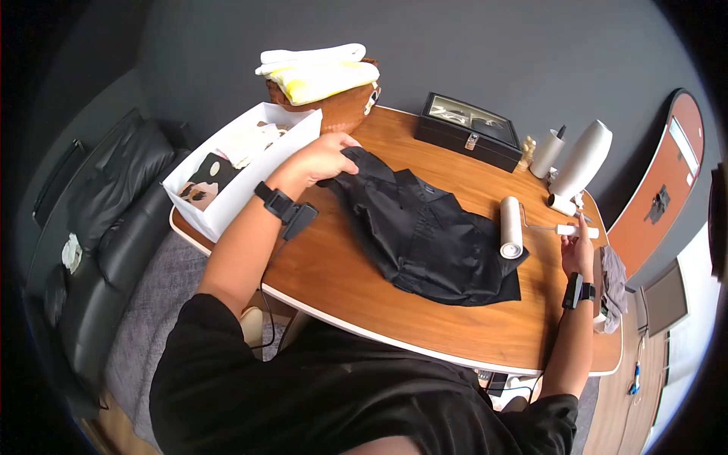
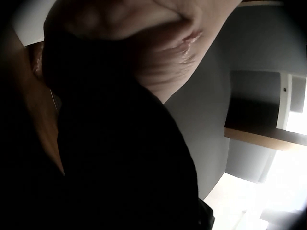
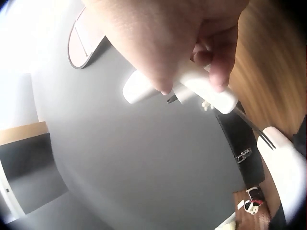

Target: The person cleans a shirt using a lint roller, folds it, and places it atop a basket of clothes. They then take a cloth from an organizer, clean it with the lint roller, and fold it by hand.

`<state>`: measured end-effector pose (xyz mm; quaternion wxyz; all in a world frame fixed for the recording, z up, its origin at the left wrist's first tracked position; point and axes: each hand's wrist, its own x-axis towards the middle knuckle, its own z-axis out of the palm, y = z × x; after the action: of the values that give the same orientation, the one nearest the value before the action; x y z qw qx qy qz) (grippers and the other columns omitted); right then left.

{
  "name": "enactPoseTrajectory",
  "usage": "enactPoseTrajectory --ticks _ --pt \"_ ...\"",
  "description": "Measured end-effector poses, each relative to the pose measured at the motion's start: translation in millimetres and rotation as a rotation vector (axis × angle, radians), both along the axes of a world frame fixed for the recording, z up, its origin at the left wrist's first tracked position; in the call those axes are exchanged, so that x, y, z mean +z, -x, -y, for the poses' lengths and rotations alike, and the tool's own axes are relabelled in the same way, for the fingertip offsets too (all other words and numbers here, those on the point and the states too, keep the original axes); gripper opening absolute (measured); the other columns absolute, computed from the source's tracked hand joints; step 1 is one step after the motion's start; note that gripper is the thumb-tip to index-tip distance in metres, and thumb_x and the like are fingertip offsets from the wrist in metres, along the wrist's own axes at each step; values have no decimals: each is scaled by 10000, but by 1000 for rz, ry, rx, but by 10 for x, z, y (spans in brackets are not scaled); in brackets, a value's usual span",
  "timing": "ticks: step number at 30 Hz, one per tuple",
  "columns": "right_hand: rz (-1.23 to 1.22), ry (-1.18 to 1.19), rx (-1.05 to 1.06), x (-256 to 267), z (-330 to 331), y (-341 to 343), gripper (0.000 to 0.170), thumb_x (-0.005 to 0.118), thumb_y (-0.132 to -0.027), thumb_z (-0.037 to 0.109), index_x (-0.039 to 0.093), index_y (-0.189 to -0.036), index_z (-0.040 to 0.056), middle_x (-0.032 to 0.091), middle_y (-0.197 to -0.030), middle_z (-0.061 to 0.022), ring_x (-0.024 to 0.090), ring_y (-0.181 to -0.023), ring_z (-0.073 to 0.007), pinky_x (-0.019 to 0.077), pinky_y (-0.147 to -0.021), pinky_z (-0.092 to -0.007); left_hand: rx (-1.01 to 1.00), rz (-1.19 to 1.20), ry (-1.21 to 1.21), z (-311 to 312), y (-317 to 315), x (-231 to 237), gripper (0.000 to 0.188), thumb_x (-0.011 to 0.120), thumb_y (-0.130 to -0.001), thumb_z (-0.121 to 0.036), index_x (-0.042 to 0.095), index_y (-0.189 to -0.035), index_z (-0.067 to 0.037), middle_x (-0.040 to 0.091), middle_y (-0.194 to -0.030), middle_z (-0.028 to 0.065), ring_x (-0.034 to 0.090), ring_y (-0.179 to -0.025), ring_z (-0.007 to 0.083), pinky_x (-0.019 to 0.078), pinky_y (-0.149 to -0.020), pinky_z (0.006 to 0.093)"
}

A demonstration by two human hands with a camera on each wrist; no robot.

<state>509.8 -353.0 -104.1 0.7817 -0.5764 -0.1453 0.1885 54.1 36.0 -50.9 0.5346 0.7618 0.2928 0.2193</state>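
Note:
A black satiny shirt [image 1: 425, 235] with a collar lies across the wooden table [image 1: 318, 280]. At its far left end my left hand [image 1: 326, 159] pinches the fabric between thumb and fingers, and that end is lifted. Dark cloth fills much of the left wrist view below the same hand [image 2: 163, 48]. My right hand [image 1: 579, 252] grips the white handle of a lint roller [image 1: 510, 220]. The roller's white cylinder overlaps the shirt's right side. In the right wrist view, fingers curl round the handle [image 3: 216, 96], and a thin metal rod runs to the cylinder [image 3: 283, 165].
A white open box [image 1: 299, 136] with clothing and printed items stands at the left. Behind it, folded white and yellow towels [image 1: 326, 80] top a brown container. A black glass-lidded case [image 1: 470, 144] sits at the back, near a tall white object [image 1: 584, 159]. Grey cloth [image 1: 613, 277] lies beyond my right hand.

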Motion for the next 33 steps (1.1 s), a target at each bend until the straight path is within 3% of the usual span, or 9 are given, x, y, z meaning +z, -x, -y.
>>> enactPoseTrajectory --ticks 3,9,14,18,22,25,27,31,33 --pt "-26 -38 -69 -49 14 -63 403 730 -963 469 675 -975 70 532 -679 38 560 -572 -102 457 -536 -228 43 56 -21 25 46 136 462 693 -840 79 605 -1292 33 684 -1180 143 668 -1065 216 542 -928 312" --pt "-175 -38 18 -271 -10 -253 395 726 -975 440 628 -1026 61 683 -820 -47 656 -701 -133 545 -606 -197 -22 289 -103 223 -208 318 444 670 -898 12 608 -1335 -31 636 -1211 98 626 -1072 151 515 -936 274" --pt "-177 -91 82 -322 -130 -123 402 709 -986 451 638 -1029 58 685 -803 -49 689 -745 -166 583 -633 -224 -177 333 -192 826 -819 402 463 735 -922 -74 586 -1358 -37 557 -1421 176 507 -1365 291 457 -1098 355" --pt "-181 -109 -18 -388 -51 -250 427 723 -968 476 629 -976 59 657 -761 -40 693 -734 -187 579 -614 -240 -615 276 49 1257 -1175 341 542 633 -1037 -135 415 -1517 -10 575 -1363 159 653 -1180 214 525 -963 301" --pt "-246 -156 -44 -463 39 -424 441 744 -947 492 610 -958 73 643 -764 -31 684 -724 -187 573 -611 -247 -757 236 -141 1269 -1183 167 542 578 -1074 -198 385 -1542 -6 549 -1396 138 655 -1193 214 519 -1014 353" --pt "-272 -201 -100 -324 38 -266 435 755 -939 459 589 -1018 65 638 -766 -28 664 -688 -174 569 -595 -255 -558 124 -576 1128 -910 58 601 639 -1036 -259 401 -1531 -13 517 -1447 176 594 -1284 265 473 -1089 402" --pt "-276 -165 -57 -278 39 -215 426 745 -946 454 589 -1018 64 635 -760 -28 663 -676 -173 569 -591 -256 -382 -30 -886 1036 -718 -62 684 718 -972 -325 423 -1507 -17 407 -1529 228 422 -1435 360 385 -1172 472" --pt "-217 -5 -7 -228 -36 -87 413 703 -974 464 599 -999 65 628 -734 -38 663 -635 -183 545 -547 -266 -278 -86 -931 1051 -528 -252 805 774 -915 -380 381 -1520 -22 194 -1615 254 184 -1511 487 254 -1234 549" --pt "-193 99 71 -205 -28 -56 411 683 -985 472 606 -957 69 625 -707 -45 664 -620 -190 526 -526 -273 -212 -34 -890 1010 -544 -337 832 774 -914 -383 350 -1536 -26 185 -1615 259 187 -1511 487 251 -1237 541"
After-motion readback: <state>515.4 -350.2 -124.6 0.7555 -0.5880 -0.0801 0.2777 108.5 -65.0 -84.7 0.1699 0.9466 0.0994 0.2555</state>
